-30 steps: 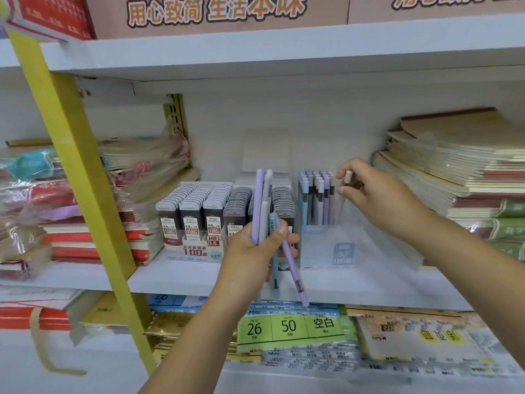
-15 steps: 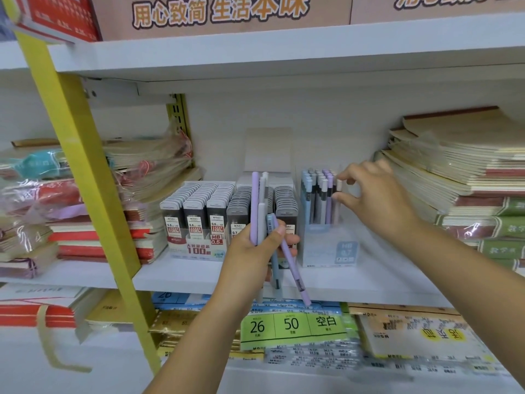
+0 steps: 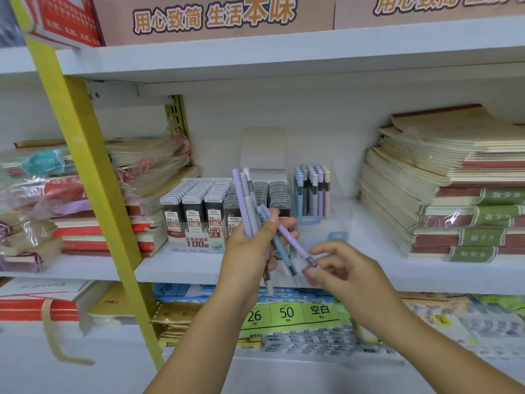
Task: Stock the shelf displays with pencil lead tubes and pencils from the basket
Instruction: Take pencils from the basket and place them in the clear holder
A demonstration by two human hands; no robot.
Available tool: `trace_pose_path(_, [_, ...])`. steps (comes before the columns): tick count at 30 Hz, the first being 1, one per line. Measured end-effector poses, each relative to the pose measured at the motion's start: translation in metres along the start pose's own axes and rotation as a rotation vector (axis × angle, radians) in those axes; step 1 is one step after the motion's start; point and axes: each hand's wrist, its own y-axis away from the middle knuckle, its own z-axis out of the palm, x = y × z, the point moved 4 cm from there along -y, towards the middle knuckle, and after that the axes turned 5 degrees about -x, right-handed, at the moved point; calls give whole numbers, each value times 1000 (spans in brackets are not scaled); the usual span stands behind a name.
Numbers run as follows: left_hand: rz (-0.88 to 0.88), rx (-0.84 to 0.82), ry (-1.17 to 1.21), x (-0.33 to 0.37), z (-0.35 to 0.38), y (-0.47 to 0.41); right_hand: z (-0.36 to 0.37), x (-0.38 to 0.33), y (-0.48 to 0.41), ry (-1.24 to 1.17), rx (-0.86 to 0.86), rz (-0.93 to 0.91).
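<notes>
My left hand grips a bunch of pastel pencils, some pointing up and some slanting down to the right. My right hand pinches the lower end of a purple pencil from that bunch. On the middle shelf behind stands a clear pencil display box with upright pencils in blue, grey and purple. To its left sit lead tube display boxes packed with dark tubes. The basket is out of view.
Stacks of notebooks fill the shelf's right side; wrapped notebook bundles lie at the left. A yellow slanted post crosses the left. The lower shelf holds paper packs with a green label.
My right hand left the pencil display box, where it set down a pencil, and came down to the bunch in my left hand, taking hold of the purple pencil's end.
</notes>
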Motion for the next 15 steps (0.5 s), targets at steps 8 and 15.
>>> trace_pose_path(8, [-1, 43, -247, 8, -16, 11, -35, -13, -7, -165, 147, -41])
trace_pose_path(15, [-36, -71, -298, 2, 0, 12, -58, -48, -33, -323, 243, -165])
